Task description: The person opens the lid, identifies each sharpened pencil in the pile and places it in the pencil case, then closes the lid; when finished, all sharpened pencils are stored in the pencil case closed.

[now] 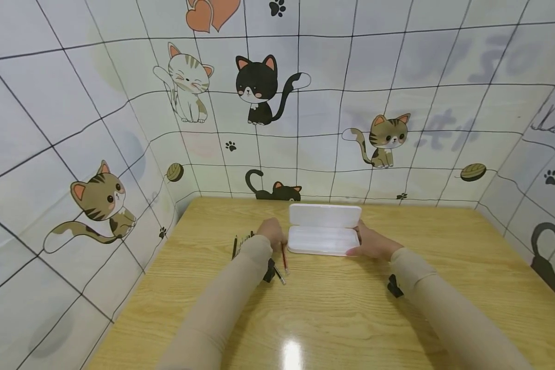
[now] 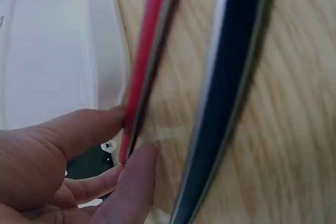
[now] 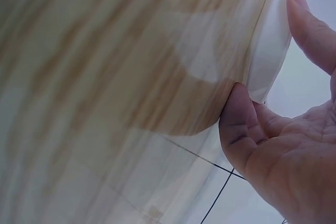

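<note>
so, left fingers (image 2: 94, 127) pinching red pencil (image 2: 143, 61), right fingers (image 3: 239, 129) gripping white case (image 1: 322, 241), lid (image 1: 325, 215) raised

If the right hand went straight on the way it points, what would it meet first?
Probably the open white case, whose right end the right hand appears to be touching.

I see the left sleeve (image 1: 224, 311) as plain pale beige cloth, long and unpatterned, reaching to the wrist. Right of it, I have the right sleeve (image 1: 448, 308) in matching beige, crossed near the wrist by a line, seam or fold, I can't tell which. Just beside the left sleeve's inner edge I get one small black block (image 1: 269, 271); well apart from that sleeve, another black block (image 1: 394, 286), angular too. The left hand (image 1: 272, 232) and right hand (image 1: 374, 243) are bare.
</note>
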Demonstrator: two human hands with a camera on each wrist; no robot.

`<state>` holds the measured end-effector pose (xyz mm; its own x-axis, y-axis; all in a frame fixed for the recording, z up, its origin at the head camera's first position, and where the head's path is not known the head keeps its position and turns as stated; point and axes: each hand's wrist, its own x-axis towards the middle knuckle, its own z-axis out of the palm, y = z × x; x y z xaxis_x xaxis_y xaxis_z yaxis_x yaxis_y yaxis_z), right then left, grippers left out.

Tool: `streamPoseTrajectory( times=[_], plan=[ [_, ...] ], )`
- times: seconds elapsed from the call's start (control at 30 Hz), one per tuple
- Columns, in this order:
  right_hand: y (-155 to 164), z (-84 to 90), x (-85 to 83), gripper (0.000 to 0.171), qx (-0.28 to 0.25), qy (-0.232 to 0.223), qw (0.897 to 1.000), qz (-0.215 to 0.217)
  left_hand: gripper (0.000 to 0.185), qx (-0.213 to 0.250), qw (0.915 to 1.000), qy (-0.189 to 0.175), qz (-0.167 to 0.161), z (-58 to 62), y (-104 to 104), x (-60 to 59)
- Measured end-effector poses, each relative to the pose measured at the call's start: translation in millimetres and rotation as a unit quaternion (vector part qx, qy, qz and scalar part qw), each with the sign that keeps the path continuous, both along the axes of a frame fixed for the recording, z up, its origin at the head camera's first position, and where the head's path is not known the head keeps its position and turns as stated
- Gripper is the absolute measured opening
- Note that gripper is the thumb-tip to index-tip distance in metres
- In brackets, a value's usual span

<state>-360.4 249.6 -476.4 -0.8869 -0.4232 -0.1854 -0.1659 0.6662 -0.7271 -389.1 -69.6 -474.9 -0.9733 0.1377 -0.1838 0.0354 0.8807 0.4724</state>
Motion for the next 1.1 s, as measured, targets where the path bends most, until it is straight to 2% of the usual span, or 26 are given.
streamPoseTrajectory(
  times=[0.07,0.2,0.4,0.5,0.67,0.8,1.0,1.1],
  plan=[
    [0,0.1,1.1,0.123,0.004,0.001,1.0,-0.002,0.047,-0.009,0.9999,-0.008,-0.004,2.4,0,2.7],
    [-1,0.8,2.7,0.122,0.011,0.001,1.0,-0.006,0.041,-0.005,0.9998,-0.018,0.001,6.7,-1,6.6],
    [-2,-1.5,3.5,0.122,0.012,0.006,1.0,-0.004,0.028,0.037,0.9977,-0.053,0.021,5.6,-8,7.6],
    [-2,-1.1,3.9,0.121,0.002,0.006,1.0,0.0,0.025,0.044,0.9962,-0.07,0.026,8.1,-9,11.7],
    [0,0.9,3.5,0.119,-0.005,0.014,1.0,0.006,0.025,0.025,0.998,-0.055,0.018,12.0,-8,20.7],
    [1,1.7,2.6,0.121,0.004,0.012,1.0,0.006,0.025,0.019,0.9992,-0.034,0.01,10.5,-6,22.4],
    [1,0.1,1.1,0.121,-0.006,-0.001,1.0,0.006,0.01,0.047,0.9968,-0.061,0.018,8.2,-6,22.2],
    [1,-0.5,1.1,0.121,-0.011,-0.002,1.0,0.009,0.009,0.053,0.9962,-0.066,0.021,8.2,-10,21.6]
  ],
)
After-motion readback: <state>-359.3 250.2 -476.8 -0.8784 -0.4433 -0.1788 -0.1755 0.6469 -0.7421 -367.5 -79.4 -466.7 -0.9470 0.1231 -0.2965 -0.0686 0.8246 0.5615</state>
